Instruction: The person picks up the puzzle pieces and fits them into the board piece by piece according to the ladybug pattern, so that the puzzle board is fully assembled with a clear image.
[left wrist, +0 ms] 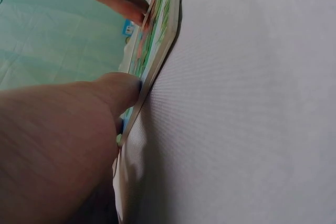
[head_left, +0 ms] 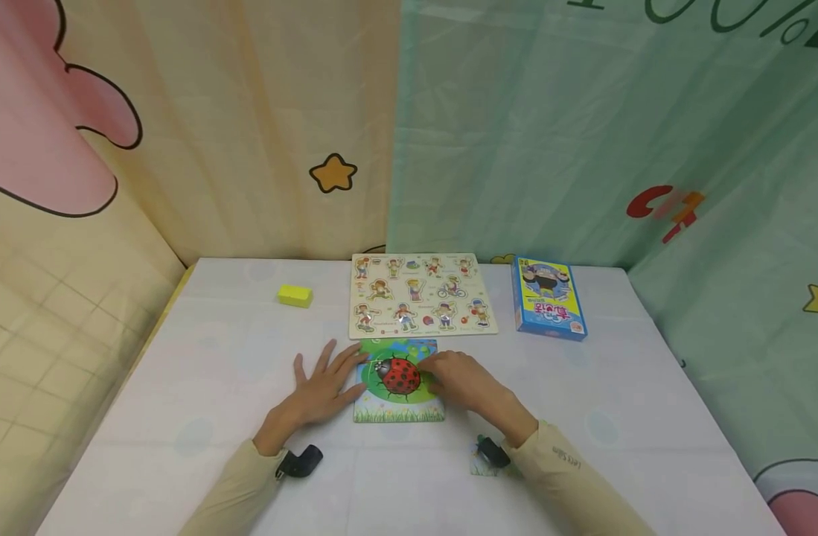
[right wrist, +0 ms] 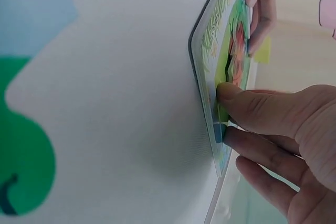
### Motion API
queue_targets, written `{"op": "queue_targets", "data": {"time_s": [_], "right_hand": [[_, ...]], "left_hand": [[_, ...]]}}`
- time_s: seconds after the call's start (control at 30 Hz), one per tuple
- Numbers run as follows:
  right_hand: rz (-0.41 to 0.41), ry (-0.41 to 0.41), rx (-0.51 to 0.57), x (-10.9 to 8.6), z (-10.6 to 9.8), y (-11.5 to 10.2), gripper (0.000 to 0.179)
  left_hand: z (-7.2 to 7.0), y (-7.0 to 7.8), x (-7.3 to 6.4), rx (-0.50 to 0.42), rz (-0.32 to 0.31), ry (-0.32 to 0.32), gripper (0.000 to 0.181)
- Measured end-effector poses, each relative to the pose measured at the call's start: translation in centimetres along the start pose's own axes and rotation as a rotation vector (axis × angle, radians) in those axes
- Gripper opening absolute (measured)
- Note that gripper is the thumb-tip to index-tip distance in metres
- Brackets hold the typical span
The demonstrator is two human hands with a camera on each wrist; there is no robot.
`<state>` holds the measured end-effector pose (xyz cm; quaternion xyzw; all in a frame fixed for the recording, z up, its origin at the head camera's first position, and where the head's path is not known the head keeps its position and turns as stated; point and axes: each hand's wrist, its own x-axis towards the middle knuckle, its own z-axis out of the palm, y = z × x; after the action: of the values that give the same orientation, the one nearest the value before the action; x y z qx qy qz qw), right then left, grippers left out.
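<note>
A ladybug puzzle [head_left: 398,411] lies flat on the white table, with grass along its near edge. My left hand [head_left: 321,392] rests at its left side, fingers spread, and the thumb touches the board's edge in the left wrist view. At the right side, my right hand [head_left: 465,381] pinches a green and blue puzzle piece [right wrist: 220,132] between thumb and forefinger, low over the board. The head view hides most of that piece behind the fingers. Partly covered by the right wrist camera, a loose puzzle piece [head_left: 481,467] lies on the table.
Behind the puzzle lies a wooden peg board [head_left: 422,309] with several child figures, close to its far edge. A blue and yellow box [head_left: 551,299] is at the back right, and a yellow block [head_left: 295,296] at the back left. Printed curtains [head_left: 516,149] hang behind the table.
</note>
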<state>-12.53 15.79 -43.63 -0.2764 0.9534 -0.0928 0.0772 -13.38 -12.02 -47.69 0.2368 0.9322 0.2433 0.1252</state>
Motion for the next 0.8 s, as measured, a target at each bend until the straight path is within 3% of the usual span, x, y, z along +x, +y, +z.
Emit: {"op": "queue_targets", "data": {"time_s": [0.27,0.8], "right_hand": [[-0.083,-0.024,-0.097,-0.1,0.0,-0.1,0.036],[-0.124,-0.002,-0.357,-0.3,-0.1,-1.8,0.033]], "left_hand": [[0.1,0.0,0.0,0.006,0.001,0.004,0.06],[0.1,0.0,-0.1,0.012,-0.007,0.003,0.059]]}}
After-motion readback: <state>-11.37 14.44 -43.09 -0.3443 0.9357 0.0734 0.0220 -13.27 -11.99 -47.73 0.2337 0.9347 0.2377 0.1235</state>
